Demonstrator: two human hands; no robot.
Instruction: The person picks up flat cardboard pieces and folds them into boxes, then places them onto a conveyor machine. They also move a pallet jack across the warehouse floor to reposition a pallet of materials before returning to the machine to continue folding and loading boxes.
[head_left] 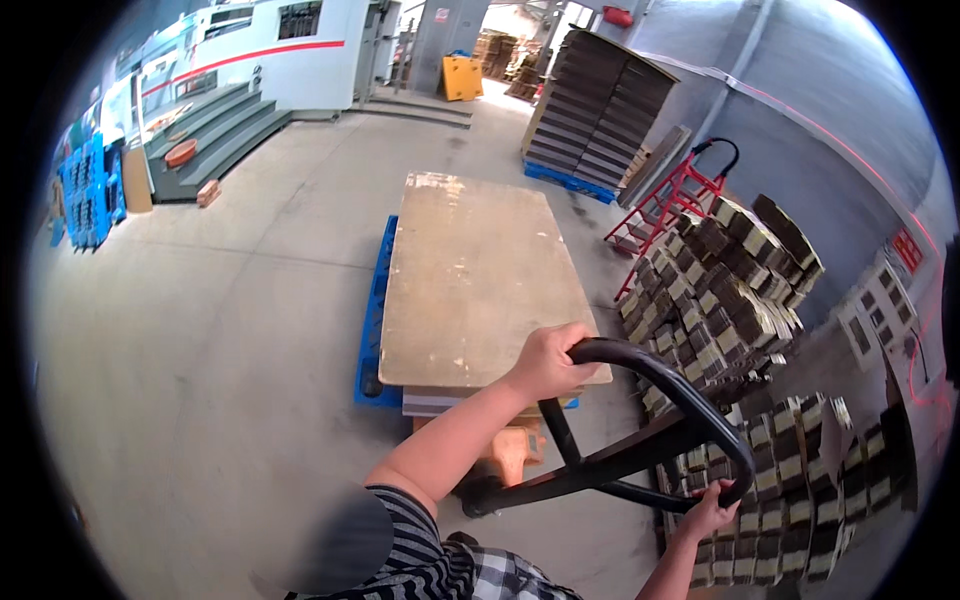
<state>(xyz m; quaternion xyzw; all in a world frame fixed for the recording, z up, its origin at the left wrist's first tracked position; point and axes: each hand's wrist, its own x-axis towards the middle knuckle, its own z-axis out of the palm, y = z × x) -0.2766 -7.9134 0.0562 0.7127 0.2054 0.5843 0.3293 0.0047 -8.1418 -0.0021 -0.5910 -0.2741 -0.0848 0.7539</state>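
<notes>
Both my hands are on the black loop handle (690, 395) of an orange pallet jack (512, 450). My left hand (552, 358) is closed round the handle's upper left end, with that arm stretched across in front of me. Lower on the right, my right hand (711, 508) grips the loop's near corner. The handle is tilted toward the right. Ahead of the jack a blue pallet (378, 330) carries a low load topped by a worn tan board (480, 280). The jack's forks are hidden under the load.
Bundled cardboard stacks (720, 290) line the right side, beside a red stepladder (675, 205). A tall dark stack (600, 105) stands on another blue pallet ahead. Grey steps (215, 140) lead to a white machine (300, 75) at far left, near upright blue pallets (88, 195).
</notes>
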